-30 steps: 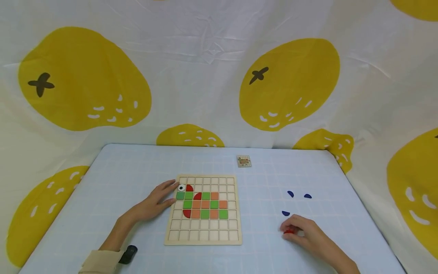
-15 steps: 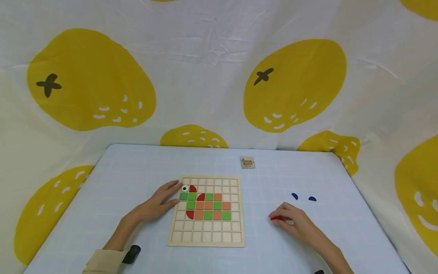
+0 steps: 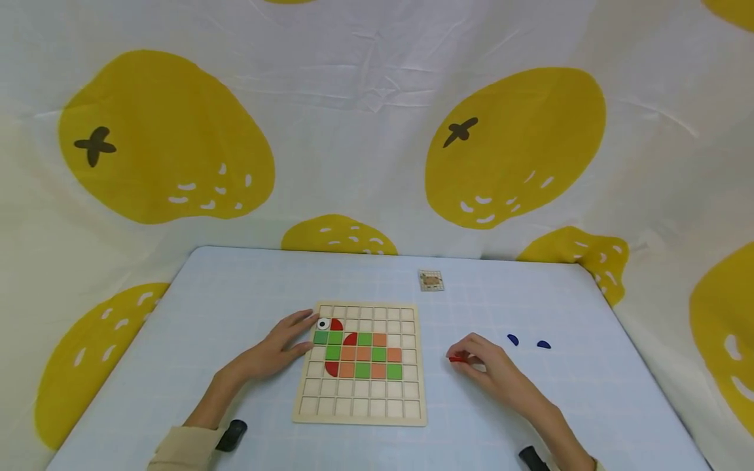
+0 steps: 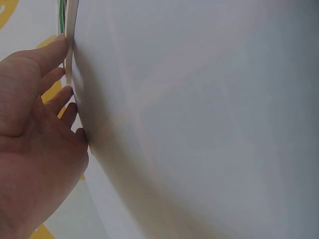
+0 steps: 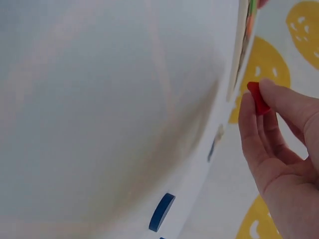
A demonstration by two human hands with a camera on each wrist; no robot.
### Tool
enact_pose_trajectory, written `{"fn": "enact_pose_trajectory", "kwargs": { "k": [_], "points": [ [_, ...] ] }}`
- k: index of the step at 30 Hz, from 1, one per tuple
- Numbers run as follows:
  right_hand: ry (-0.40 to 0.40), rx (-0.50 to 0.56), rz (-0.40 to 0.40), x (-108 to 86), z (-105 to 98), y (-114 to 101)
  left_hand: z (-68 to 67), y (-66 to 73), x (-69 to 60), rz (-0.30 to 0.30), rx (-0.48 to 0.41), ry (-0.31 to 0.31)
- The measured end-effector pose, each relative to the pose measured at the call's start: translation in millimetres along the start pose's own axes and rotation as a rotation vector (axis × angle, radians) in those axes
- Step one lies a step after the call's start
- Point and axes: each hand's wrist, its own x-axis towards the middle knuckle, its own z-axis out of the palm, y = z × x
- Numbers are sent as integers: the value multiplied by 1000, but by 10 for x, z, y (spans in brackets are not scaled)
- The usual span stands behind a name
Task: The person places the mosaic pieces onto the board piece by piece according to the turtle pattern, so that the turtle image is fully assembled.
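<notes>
A pale wooden grid board (image 3: 360, 419) lies on the table, bearing green and orange squares, red quarter-round pieces (image 3: 332, 369) and a white eye piece (image 3: 323, 324). My left hand (image 3: 272, 353) rests against the board's left edge, fingertips and thumb touching it with relaxed fingers; the left wrist view shows this hand (image 4: 37, 114) at the board's side. Off the board's right side, my right hand (image 3: 495, 373) pinches a small red piece (image 3: 457, 359) between thumb and fingers. In the right wrist view, this red piece (image 5: 258, 98) is partly covered by the fingertips.
Two dark blue half-round pieces, a left one (image 3: 513, 339) and a right one (image 3: 544, 344), lie beyond my right hand. A small picture card (image 3: 431, 280) lies behind the board. A fruit-print cloth (image 3: 365, 131) hangs behind the table.
My right hand, pinching the red piece, has moved left and away from me, toward the board. One blue piece has gone from sight near that hand. The left hand stays on the board; the head view shifts slightly.
</notes>
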Motion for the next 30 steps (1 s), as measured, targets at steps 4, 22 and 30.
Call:
{"fn": "enact_pose_trajectory", "kwargs": {
  "k": [4,22,30],
  "points": [
    [-1,47,-46,104,53,-20,17,-18,5,12,9,1],
    [26,140,-199,607,312,-193,17,-20,2,8,2,11],
    [-30,206,-162,781,444,-253,18,-28,3,15,-10,5]
  ]
}}
